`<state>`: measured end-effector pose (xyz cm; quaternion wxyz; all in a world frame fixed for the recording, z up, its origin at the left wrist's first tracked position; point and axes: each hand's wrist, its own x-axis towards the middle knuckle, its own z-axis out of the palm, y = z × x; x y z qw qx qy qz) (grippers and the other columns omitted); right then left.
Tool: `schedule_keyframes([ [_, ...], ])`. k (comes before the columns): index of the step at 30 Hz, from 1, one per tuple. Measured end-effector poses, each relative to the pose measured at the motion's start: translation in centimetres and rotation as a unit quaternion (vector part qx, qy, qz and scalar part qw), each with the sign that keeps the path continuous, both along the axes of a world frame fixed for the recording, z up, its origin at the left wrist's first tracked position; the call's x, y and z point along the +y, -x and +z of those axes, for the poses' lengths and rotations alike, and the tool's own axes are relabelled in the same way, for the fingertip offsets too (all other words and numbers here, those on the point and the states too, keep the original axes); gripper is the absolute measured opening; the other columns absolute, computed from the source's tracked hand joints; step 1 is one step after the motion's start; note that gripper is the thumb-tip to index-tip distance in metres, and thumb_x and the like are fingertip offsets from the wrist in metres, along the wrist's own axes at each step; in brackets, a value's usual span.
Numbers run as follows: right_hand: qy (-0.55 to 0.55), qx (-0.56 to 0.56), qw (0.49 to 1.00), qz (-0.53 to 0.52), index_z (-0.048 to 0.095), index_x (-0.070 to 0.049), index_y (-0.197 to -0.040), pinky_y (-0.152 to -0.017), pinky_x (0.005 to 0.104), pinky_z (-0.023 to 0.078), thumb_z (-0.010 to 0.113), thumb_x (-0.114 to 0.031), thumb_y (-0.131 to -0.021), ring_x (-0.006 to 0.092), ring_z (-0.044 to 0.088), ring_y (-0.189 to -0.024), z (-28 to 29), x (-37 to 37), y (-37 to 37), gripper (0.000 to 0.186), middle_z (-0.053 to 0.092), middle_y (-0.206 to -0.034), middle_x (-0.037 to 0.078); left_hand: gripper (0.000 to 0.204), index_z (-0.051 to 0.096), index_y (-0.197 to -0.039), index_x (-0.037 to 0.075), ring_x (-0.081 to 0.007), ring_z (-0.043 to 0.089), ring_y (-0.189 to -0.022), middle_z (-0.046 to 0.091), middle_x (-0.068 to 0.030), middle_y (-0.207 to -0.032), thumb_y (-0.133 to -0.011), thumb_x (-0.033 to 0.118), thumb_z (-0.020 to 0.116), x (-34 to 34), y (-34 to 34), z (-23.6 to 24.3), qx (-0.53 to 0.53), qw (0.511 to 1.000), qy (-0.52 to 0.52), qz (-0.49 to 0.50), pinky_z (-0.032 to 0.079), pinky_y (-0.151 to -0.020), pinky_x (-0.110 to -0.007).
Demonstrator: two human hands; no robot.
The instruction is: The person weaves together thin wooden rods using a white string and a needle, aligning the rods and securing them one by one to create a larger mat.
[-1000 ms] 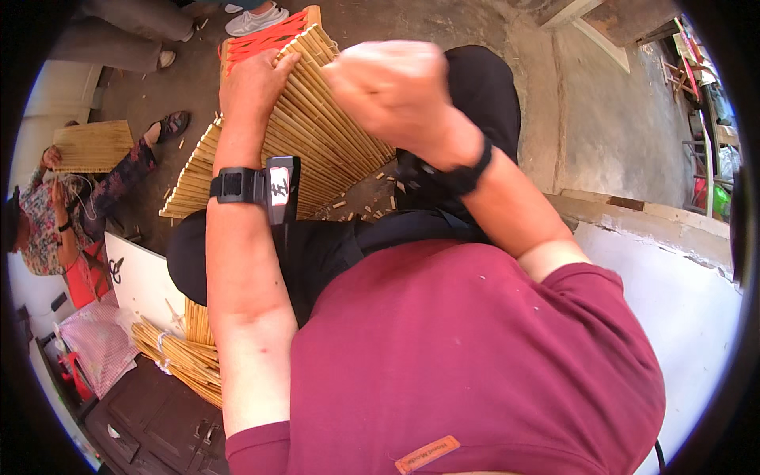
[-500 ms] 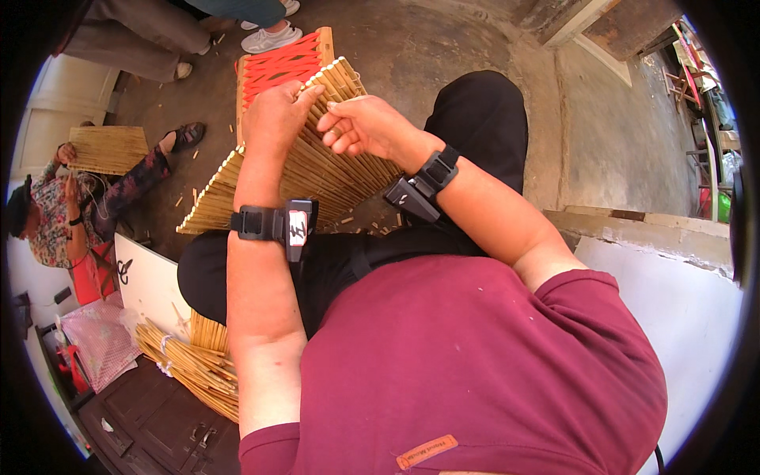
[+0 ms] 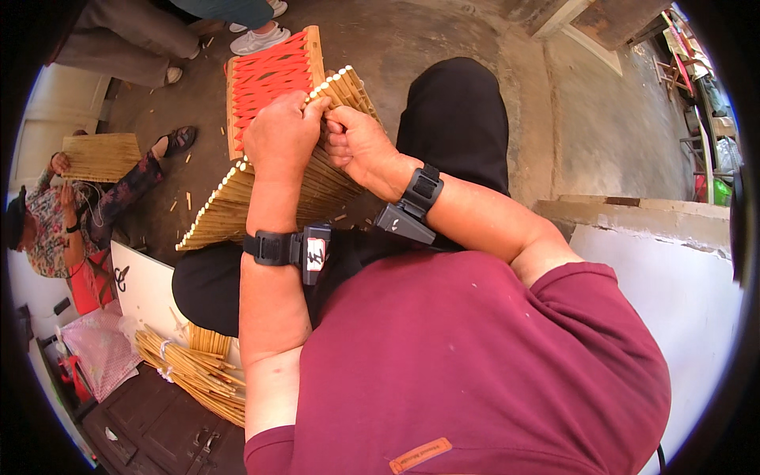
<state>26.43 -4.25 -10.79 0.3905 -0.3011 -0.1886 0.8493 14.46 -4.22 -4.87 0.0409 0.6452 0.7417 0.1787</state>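
A mat of bound yellow reed sticks (image 3: 229, 210) rests on my lap, its far edge lifted. My left hand (image 3: 281, 138) grips the top edge of the mat, fingers curled over the stick ends. Right beside it, my right hand (image 3: 360, 146) pinches the same edge, the two hands touching. Each wrist carries a black band with a small device. Behind the mat stands a wooden frame woven with orange straps (image 3: 269, 75).
Bundles of loose reed sticks (image 3: 194, 372) lie at my lower left beside a white board (image 3: 146, 289). A seated person (image 3: 59, 218) at the left holds another reed mat (image 3: 99, 154). Another person's legs and shoes (image 3: 257, 36) stand at the top. A low concrete ledge (image 3: 633, 218) runs along the right.
The view has pulled back from the hands. My right hand has come down to the mat's top edge next to the left hand. The mat is tilted a little further away.
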Motion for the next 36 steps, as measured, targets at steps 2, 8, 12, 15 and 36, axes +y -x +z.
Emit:
schedule_keyframes([
  [2, -0.151, -0.047, 0.987, 0.036, 0.042, -0.013, -0.059, -0.043, 0.0234, 0.024, 0.051, -0.017, -0.084, 0.0057, 0.031, -0.046, 1.9, -2.9, -1.0, 0.027, 0.037, -0.053, -0.004, 0.043, 0.068, -0.084, 0.014, -0.0357, 0.064, -0.080, 0.067, -0.0158, -0.082, -0.083, 0.055, 0.056, 1.2, 0.7, -0.2, 0.044, 0.997, 0.035, 0.061, 0.049, -0.069, -0.047],
  [8, -0.652, -0.418, 0.628, -0.077, 0.055, -0.003, -0.068, -0.056, 0.0372, 0.046, 0.058, -0.012, -0.082, 0.0300, 0.057, -0.061, 10.6, -3.6, -9.2, 0.017, 0.055, -0.065, 0.013, 0.047, 0.066, -0.089, 0.012, -0.0375, 0.063, -0.082, 0.067, -0.0162, -0.083, -0.084, 0.058, 0.055, 2.5, 2.9, -0.7, 0.017, 0.999, 0.044, 0.022, 0.049, -0.069, -0.046],
  [12, -0.596, -0.521, 0.562, -0.241, 0.062, -0.002, -0.076, -0.057, 0.0301, 0.048, 0.066, -0.009, -0.081, 0.0235, 0.062, -0.064, 11.4, -0.8, -12.8, 0.009, 0.064, -0.076, 0.010, 0.042, 0.066, -0.094, 0.014, -0.0364, 0.064, -0.082, 0.067, -0.0157, -0.083, -0.086, 0.054, 0.056, 1.4, 2.1, -0.2, 0.038, 0.998, 0.050, -0.001, 0.048, -0.068, -0.046],
  [15, -0.549, -0.457, 0.635, -0.293, 0.064, -0.002, -0.078, -0.062, 0.0252, 0.050, 0.065, -0.008, -0.084, 0.0163, 0.066, -0.071, 10.9, -0.3, -12.1, 0.008, 0.069, -0.085, 0.008, 0.041, 0.066, -0.094, 0.014, -0.0355, 0.064, -0.081, 0.067, -0.0151, -0.082, -0.085, 0.053, 0.057, 0.8, 1.7, 0.1, 0.011, 0.999, 0.018, -0.028, 0.048, -0.068, -0.045],
  [36, -0.300, -0.581, 0.673, -0.346, 0.061, -0.010, -0.094, -0.048, 0.0279, 0.041, 0.054, -0.020, -0.094, 0.0119, 0.050, -0.052, 0.3, 7.0, -31.0, 0.011, 0.060, -0.070, 0.000, 0.040, 0.066, -0.087, 0.013, -0.0357, 0.065, -0.075, 0.067, -0.0141, -0.078, -0.085, 0.052, 0.057, 0.8, 4.5, -1.4, 0.064, 0.997, -0.024, 0.024, 0.050, -0.064, -0.048],
])
